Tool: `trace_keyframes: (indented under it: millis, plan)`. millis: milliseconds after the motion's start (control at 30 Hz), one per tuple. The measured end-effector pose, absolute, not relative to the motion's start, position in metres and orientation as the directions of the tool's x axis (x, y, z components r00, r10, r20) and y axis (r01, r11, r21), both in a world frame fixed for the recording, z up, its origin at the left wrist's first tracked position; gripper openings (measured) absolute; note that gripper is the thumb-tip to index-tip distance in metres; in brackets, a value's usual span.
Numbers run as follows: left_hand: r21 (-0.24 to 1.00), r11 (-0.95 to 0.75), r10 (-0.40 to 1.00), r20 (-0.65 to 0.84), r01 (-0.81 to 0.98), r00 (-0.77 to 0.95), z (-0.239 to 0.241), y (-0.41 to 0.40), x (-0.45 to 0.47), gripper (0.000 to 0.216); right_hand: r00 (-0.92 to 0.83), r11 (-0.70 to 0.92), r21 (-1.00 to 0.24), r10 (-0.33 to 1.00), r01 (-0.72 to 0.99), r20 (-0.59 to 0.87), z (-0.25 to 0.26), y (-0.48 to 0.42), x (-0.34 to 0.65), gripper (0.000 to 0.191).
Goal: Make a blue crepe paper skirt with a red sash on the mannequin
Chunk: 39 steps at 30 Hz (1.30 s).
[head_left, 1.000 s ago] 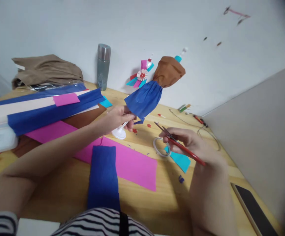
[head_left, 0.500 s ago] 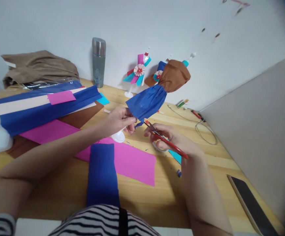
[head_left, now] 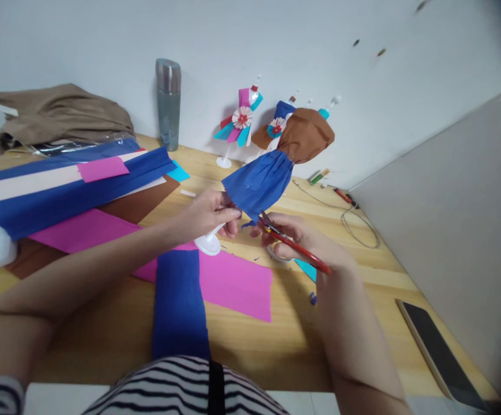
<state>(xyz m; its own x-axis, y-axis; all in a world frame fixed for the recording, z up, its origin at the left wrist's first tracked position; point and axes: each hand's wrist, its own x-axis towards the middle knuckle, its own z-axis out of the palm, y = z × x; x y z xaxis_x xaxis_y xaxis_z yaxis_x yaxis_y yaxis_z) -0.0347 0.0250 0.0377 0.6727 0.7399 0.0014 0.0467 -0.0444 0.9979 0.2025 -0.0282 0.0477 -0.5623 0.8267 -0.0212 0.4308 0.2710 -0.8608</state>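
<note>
The left hand (head_left: 209, 213) is closed around the white stem of a small form (head_left: 276, 167), pinching it just under the blue paper skirt (head_left: 259, 183). The form leans right, with its brown top (head_left: 306, 135) raised toward the wall and its round base (head_left: 208, 245) low by the pink sheet (head_left: 233, 282). The right hand (head_left: 308, 242) is curled shut on red scissors (head_left: 291, 245), whose tips reach the skirt's hem. A blue strip (head_left: 179, 305) lies across the pink sheet on the surface (head_left: 254, 346). A flask (head_left: 168, 104) and two dressed figures (head_left: 239, 121) stand by the wall, and a phone (head_left: 436, 351) lies far right
</note>
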Motion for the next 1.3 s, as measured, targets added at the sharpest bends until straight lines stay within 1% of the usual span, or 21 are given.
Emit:
trace_keyframes:
  millis: [133, 300, 433, 567, 667, 800, 900, 1000, 1133, 1300]
  plan:
    - [0.997, 0.012, 0.720, -0.059, 0.072, 0.692, 0.036, 0.023, -0.034, 0.027, -0.552, 0.250, -0.881, 0.834, 0.401, -0.014, 0.046, -0.029, 0.200, 0.056]
    - [0.993, 0.069, 0.714, -0.113, 0.091, 0.691, 0.037, 0.022, -0.032, 0.028, -0.555, 0.244, -0.898, 0.832, 0.366, -0.001, 0.046, -0.031, 0.197, 0.048]
    - [0.994, 0.081, 0.709, -0.113, 0.079, 0.697, 0.036, 0.023, -0.031, 0.027, -0.535, 0.257, -0.881, 0.845, 0.397, 0.005, 0.048, -0.033, 0.196, 0.046]
    - [0.995, 0.078, 0.691, -0.095, 0.057, 0.716, 0.033, 0.023, -0.032, 0.029, -0.511, 0.211, -0.892, 0.859, 0.400, -0.025, 0.050, -0.035, 0.195, 0.040]
    - [0.996, 0.079, 0.690, -0.092, 0.052, 0.718, 0.032, 0.024, -0.031, 0.026, -0.517, 0.201, -0.895, 0.855, 0.398, -0.038, 0.052, -0.035, 0.195, 0.037]
    - [0.994, 0.047, 0.712, -0.104, 0.101, 0.694, 0.034, 0.024, -0.030, 0.027, -0.513, 0.200, -0.876, 0.856, 0.440, -0.061, 0.052, -0.035, 0.196, 0.043]
    - [0.992, 0.019, 0.736, -0.100, 0.127, 0.670, 0.036, 0.024, -0.030, 0.028, -0.498, 0.198, -0.861, 0.864, 0.468, -0.072, 0.053, -0.035, 0.197, 0.042]
    - [0.991, 0.019, 0.747, -0.101, 0.131, 0.657, 0.036, 0.024, -0.031, 0.029, -0.489, 0.187, -0.875, 0.870, 0.447, -0.064, 0.053, -0.036, 0.197, 0.043]
    - [0.991, 0.016, 0.752, -0.101, 0.135, 0.651, 0.031, 0.026, -0.031, 0.029, -0.486, 0.166, -0.888, 0.871, 0.428, -0.072, 0.054, -0.037, 0.198, 0.048]
    - [0.993, -0.005, 0.760, -0.071, 0.115, 0.646, 0.024, 0.030, -0.032, 0.025, -0.486, 0.169, -0.876, 0.870, 0.451, -0.082, 0.056, -0.037, 0.198, 0.052]
